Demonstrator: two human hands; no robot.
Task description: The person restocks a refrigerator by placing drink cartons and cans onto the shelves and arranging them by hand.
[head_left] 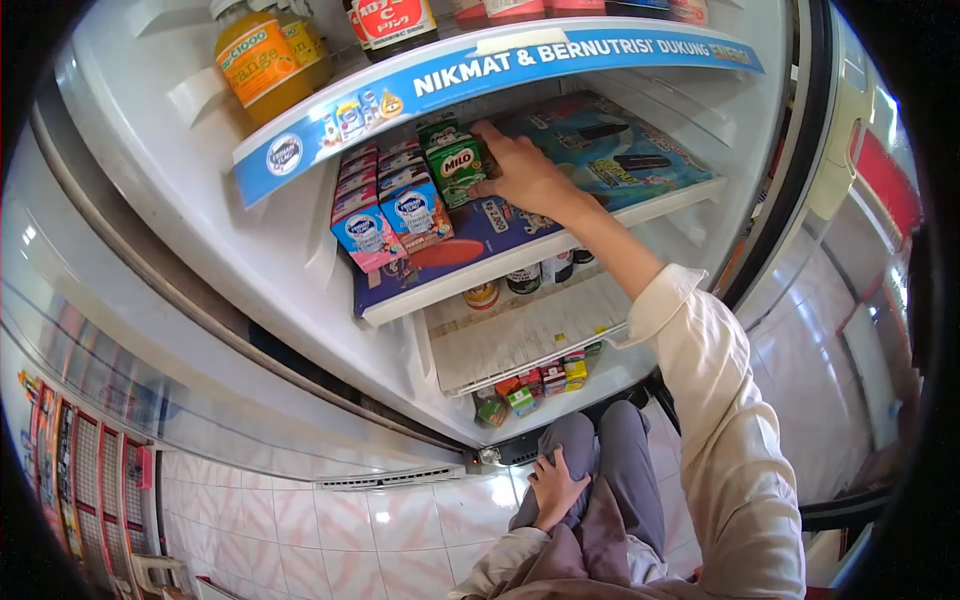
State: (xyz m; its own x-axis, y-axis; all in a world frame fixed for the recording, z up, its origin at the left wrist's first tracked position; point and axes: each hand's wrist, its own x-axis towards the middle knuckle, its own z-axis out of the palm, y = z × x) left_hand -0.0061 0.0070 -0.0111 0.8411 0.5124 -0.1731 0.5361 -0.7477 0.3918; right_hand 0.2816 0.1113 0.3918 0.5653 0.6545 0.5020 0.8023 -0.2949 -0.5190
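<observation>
On the upper fridge shelf, my right hand [528, 178] is at the right side of a green Milo carton [458, 172]. Thumb and index finger are bent around that side; the other fingertips are partly hidden. Another green carton [437, 128] stands right behind it. To the left are two rows of small milk cartons, with a pink-and-blue carton [366, 236] and a blue-and-brown carton [417, 213] in front. My left hand [556, 489] lies on my knee, fingers spread, holding nothing.
A blue printed shelf liner [600, 150] covers the shelf. A blue banner strip [500, 72] crosses above, below orange drink bottles [265, 60]. Cans [523, 278] stand on the lower shelf [510, 350], and small cartons [550, 378] at the bottom. The fridge door [200, 350] is at left.
</observation>
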